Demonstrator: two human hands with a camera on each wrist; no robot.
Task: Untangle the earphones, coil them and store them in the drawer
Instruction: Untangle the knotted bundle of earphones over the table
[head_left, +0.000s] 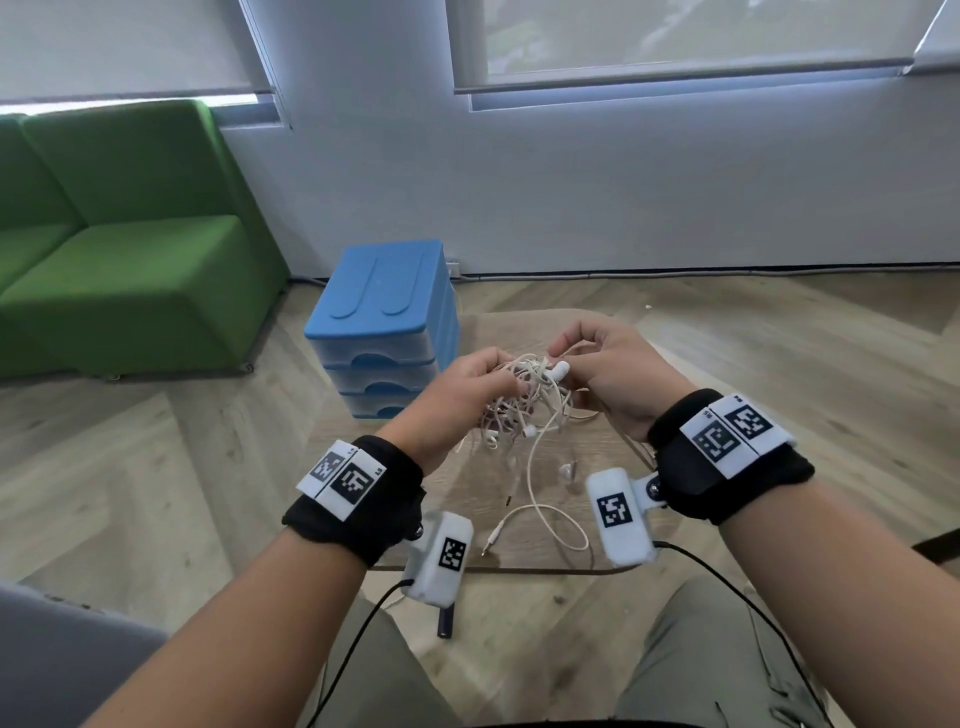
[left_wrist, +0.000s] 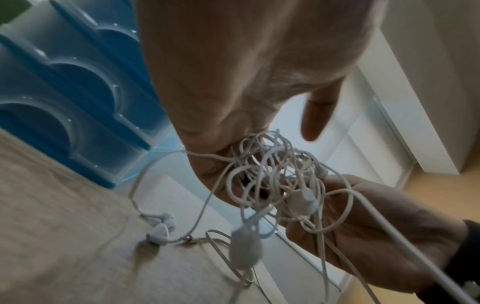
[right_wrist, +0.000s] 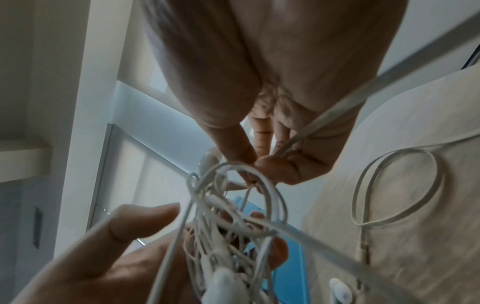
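Left hand (head_left: 467, 387) and right hand (head_left: 613, 374) grip tangled white earphones (head_left: 530, 400) above table (head_left: 519, 561); cable ends trail on tabletop; blue drawer unit (head_left: 382, 325) behind, drawers closed.

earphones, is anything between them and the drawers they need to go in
No object stands between them. The earphones are a tangled bundle held in the left hand and right hand just right of the blue drawer unit. All three drawers look closed, so one must be opened first.

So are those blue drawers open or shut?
Shut. All three fronts of the blue drawer unit sit flush in the head view, none pulled out; the earphones are still tangled between both hands.
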